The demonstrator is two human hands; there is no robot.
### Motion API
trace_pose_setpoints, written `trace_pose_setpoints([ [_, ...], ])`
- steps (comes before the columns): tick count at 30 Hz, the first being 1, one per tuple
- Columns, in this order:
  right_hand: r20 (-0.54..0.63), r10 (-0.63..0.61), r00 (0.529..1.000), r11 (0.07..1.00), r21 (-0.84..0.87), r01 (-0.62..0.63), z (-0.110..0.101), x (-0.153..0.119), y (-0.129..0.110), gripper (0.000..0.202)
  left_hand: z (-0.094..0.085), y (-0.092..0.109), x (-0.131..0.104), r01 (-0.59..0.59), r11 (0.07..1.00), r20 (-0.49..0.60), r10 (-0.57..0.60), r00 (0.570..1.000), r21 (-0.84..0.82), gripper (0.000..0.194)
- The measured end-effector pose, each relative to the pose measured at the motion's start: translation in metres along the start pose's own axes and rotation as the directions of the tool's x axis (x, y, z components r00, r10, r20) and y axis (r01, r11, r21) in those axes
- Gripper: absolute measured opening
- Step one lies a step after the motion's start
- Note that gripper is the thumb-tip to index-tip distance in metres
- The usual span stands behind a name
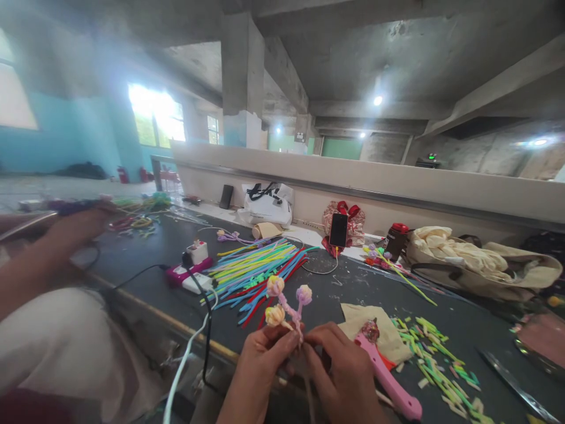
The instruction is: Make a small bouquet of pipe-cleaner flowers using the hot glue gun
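Note:
My left hand [267,356] pinches the stem of a small bunch of pipe-cleaner flowers [290,307] in front of me, just past the table's near edge. Three fuzzy blooms, in yellow, pink and lilac, stand upright above the fingertips. My right hand [339,368] is closed on the same stem from the other side, its fingertips close to the left ones. A thin pale strand hangs down between the hands. Right beside my right hand lies a pink-handled tool [388,377], partly over a beige cloth [353,318]; its exact kind is unclear.
Behind the flowers lies a pile of coloured pipe cleaners [256,265]. Cut pieces [436,347] and scissors [514,380] are at right. A power strip [189,278] with cables stands left. A phone [338,229], bottle [396,238] and bags line the back. Another person's arm [57,247] reaches in at left.

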State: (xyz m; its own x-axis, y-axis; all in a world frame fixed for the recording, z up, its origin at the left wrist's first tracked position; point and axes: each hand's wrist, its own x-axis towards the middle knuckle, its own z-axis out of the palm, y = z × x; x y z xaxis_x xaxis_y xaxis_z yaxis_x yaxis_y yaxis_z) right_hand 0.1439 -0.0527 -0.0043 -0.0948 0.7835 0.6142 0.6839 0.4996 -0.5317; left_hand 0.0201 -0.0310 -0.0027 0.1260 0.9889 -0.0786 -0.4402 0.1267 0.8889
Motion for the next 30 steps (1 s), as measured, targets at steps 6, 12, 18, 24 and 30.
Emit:
trace_pose_setpoints([
  [6,-0.052,0.138,0.989,0.990,0.005,-0.138,0.002,-0.003,-0.005,0.012,-0.004,0.000,-0.001,-0.019,0.997,-0.044,0.022,0.999,0.073,0.014],
  [12,0.021,0.237,0.971,0.969,0.062,-0.238,0.002,-0.002,-0.009,0.012,-0.004,-0.003,0.002,-0.030,0.987,-0.045,0.037,0.998,0.161,0.015],
  [18,0.155,0.289,0.945,0.936,0.163,-0.313,-0.005,0.002,-0.010,0.014,-0.003,-0.003,0.000,-0.038,0.984,0.004,0.038,0.999,0.171,0.016],
  [24,0.211,0.378,0.902,0.877,0.231,-0.421,-0.011,0.012,-0.012,0.006,0.003,0.008,-0.005,0.006,0.994,0.014,-0.007,1.000,0.105,0.020],
  [30,0.334,0.366,0.868,0.780,0.398,-0.482,0.001,0.009,-0.005,0.018,0.001,0.012,-0.001,0.046,0.993,0.011,-0.047,0.999,0.110,0.023],
])
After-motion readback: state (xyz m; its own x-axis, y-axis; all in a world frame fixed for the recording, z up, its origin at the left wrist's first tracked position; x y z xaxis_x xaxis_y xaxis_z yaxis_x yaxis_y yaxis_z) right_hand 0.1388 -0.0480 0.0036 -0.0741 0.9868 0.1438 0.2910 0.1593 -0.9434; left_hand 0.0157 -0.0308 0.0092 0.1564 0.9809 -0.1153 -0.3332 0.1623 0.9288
